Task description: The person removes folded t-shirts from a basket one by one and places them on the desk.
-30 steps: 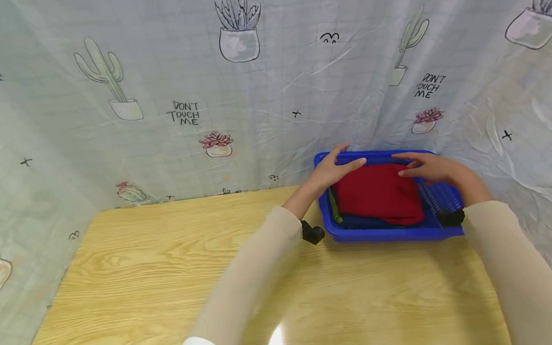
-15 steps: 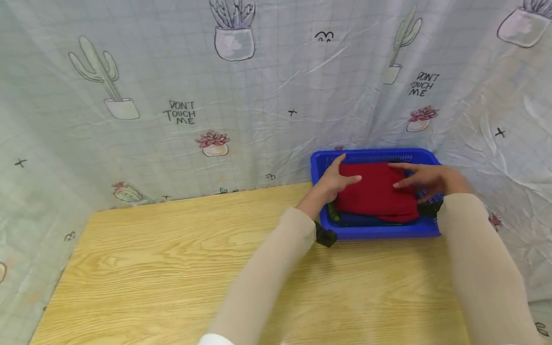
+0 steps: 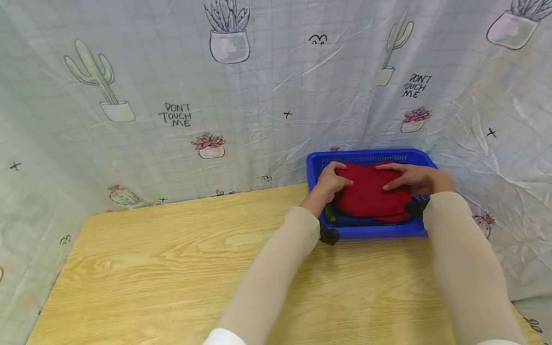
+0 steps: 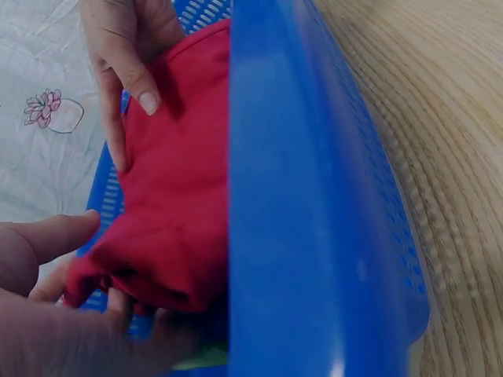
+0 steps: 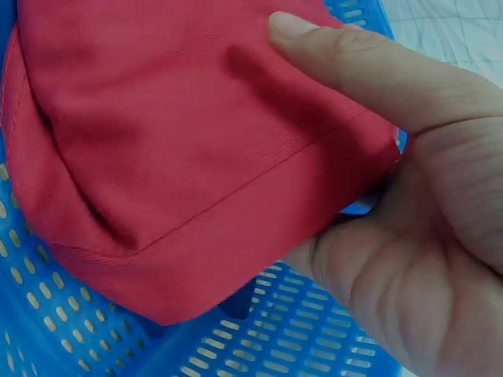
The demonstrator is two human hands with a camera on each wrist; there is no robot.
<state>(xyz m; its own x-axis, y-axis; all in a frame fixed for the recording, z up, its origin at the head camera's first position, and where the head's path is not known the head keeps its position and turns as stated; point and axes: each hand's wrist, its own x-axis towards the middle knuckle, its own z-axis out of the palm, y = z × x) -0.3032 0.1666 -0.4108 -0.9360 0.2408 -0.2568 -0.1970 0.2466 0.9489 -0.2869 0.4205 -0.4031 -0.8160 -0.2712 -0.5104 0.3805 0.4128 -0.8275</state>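
A folded red cloth (image 3: 371, 194) with stitched seams lies on top of a pile in the blue plastic basket (image 3: 375, 233). Dark blue fabric (image 3: 354, 220) and a strip of green fabric (image 3: 330, 212) show beneath it. At the cloth's left end, my left hand (image 3: 328, 184) grips it, fingers tucked under its bunched edge (image 4: 149, 275) and thumb above. My right hand (image 3: 416, 176) holds the opposite end. In the right wrist view, that hand's fingers (image 5: 369, 267) pass below the hemmed edge, their tips hidden, while the thumb (image 5: 354, 59) extends over the top.
The basket stands at the back right of a wood-grain table (image 3: 166, 270), close to a curtain (image 3: 249, 87) printed with potted plants. The curtain also runs along the left and right sides. Black wrist straps (image 3: 329, 234) sit near the basket's front rim.
Both hands have lowered into the basket and closed in on the red cloth's ends. The cloth has become more rumpled, its left edge bunched. The head view has shifted slightly.
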